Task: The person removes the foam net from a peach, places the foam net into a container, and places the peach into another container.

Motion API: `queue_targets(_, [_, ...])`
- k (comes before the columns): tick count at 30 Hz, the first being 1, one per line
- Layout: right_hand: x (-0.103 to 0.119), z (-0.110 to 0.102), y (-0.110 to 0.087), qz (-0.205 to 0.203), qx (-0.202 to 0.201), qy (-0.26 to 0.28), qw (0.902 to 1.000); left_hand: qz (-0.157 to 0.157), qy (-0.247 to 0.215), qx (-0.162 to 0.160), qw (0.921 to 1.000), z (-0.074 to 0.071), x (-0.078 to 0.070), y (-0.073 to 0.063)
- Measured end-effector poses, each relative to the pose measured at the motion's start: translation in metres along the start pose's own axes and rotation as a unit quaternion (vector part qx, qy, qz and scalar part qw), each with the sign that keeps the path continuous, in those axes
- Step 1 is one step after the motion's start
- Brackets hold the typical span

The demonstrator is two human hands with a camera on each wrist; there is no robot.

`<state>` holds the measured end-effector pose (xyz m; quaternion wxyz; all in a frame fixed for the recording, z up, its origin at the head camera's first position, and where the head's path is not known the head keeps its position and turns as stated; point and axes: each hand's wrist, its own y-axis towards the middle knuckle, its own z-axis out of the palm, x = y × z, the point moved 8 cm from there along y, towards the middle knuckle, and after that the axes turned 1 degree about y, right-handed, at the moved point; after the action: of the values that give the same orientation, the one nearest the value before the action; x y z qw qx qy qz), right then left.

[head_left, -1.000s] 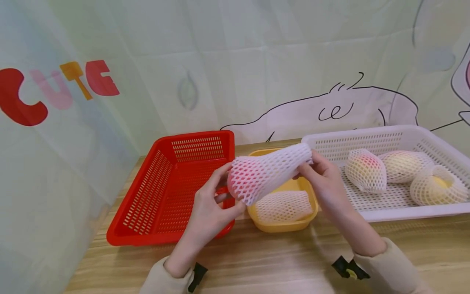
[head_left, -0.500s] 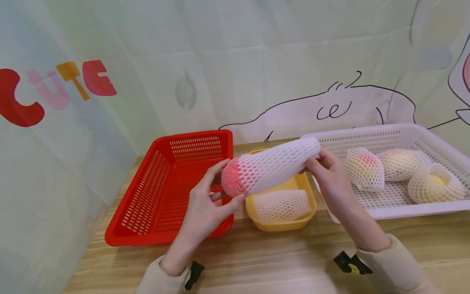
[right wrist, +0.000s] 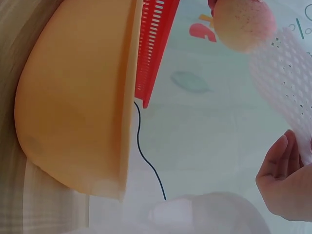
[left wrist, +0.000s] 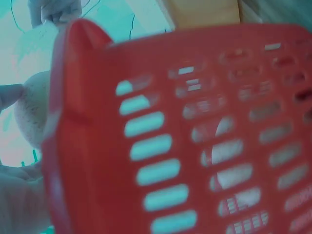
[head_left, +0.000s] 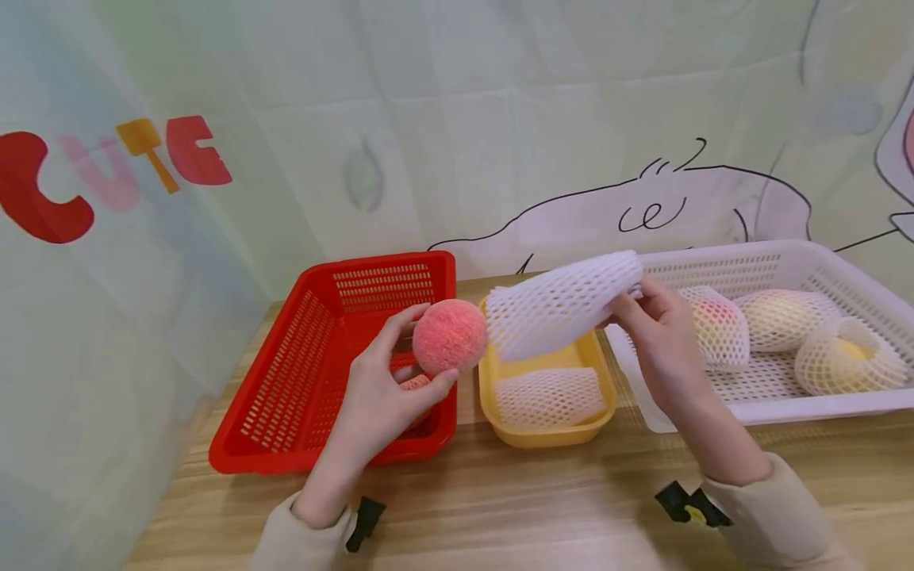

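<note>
In the head view my left hand (head_left: 382,381) grips a round pink peach (head_left: 450,337) above the right side of the red basket (head_left: 260,412). The right wrist view shows the peach's yellow-pink speckled underside. My right hand (head_left: 660,337) pinches the far end of a white foam fruit net (head_left: 564,305), held tilted over the yellow tub (head_left: 550,438). The net's open end is right beside the peach, and no part of the peach is inside it. Another foam net (head_left: 550,396) lies flat in the tub. Behind my left fingers, something pink and rough (head_left: 416,383) shows in the basket, mostly hidden.
A white basket (head_left: 807,412) on the right holds several netted fruits (head_left: 778,321). All the containers stand on a wood-grain table (head_left: 543,500). A printed curtain (head_left: 464,143) hangs close behind them.
The net has slid off the peach toward the right, so the peach is now bare. My hands have drawn apart, the left one moving left and the right one moving right and slightly up.
</note>
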<state>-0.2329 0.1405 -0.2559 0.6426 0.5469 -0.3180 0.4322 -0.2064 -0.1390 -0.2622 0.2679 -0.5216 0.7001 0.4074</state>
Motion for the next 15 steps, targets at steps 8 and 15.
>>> queue_targets(8, [0.009, -0.010, 0.004, -0.028, -0.034, -0.047, 0.9979, -0.043, 0.059, -0.011, 0.9972, -0.021, 0.015, 0.004])
queue_targets(15, [0.010, -0.015, 0.004, -0.018, -0.052, -0.189, 0.9805, -0.085, 0.122, -0.014, 0.9888, -0.031, 0.029, 0.006])
